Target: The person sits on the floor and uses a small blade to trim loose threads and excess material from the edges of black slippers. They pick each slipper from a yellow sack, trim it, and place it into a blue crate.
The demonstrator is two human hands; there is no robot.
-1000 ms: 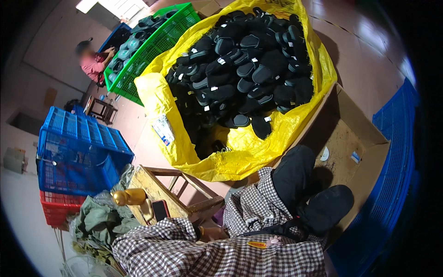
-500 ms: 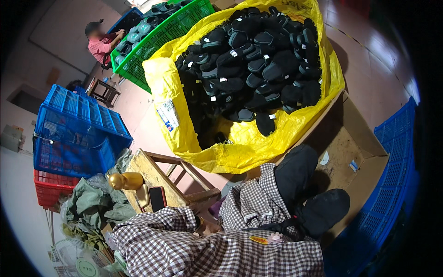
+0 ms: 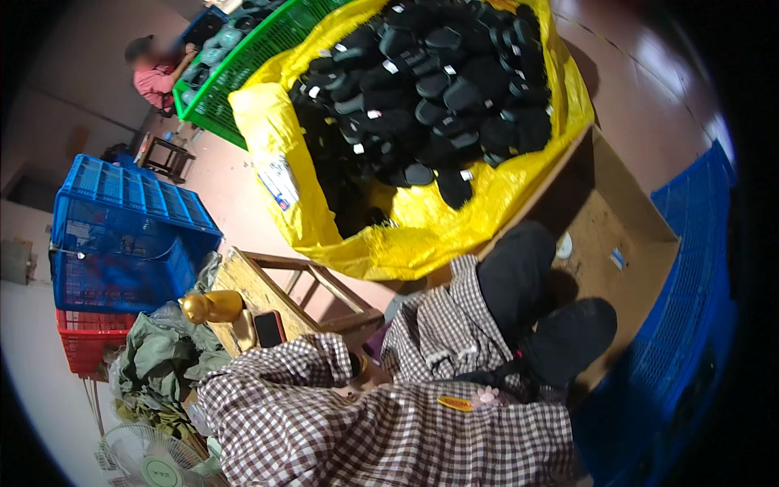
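Observation:
My left hand point(image 3: 371, 376) rests low against the checked smock point(image 3: 341, 438), just past a checked sleeve with a band at the wrist. Folds of cloth cover its fingers, so I cannot tell whether it holds anything. My right hand does not show. Two dark, trouser-like shapes stretch away to the right of the smock, near an open cardboard box point(image 3: 629, 219). Beyond my lap, a big yellow woven sack point(image 3: 406, 256) is heaped with black slippers point(image 3: 454, 89), several bearing small white tags.
Left of my lap stands a wooden stool point(image 3: 243, 284) with a phone point(image 3: 269, 329) and a golden figurine point(image 3: 213, 307). Blue crates point(image 3: 134, 243), a red crate point(image 3: 89, 341), green cloth point(image 3: 166, 349) and a fan point(image 3: 154, 463) lie farther left. A person point(image 3: 154, 81) sits beside a green crate point(image 3: 243, 81).
The whole scene has shifted upward and slightly left in the picture, as my head has moved. My left hand stays at the smock; the slippers and stool look unchanged.

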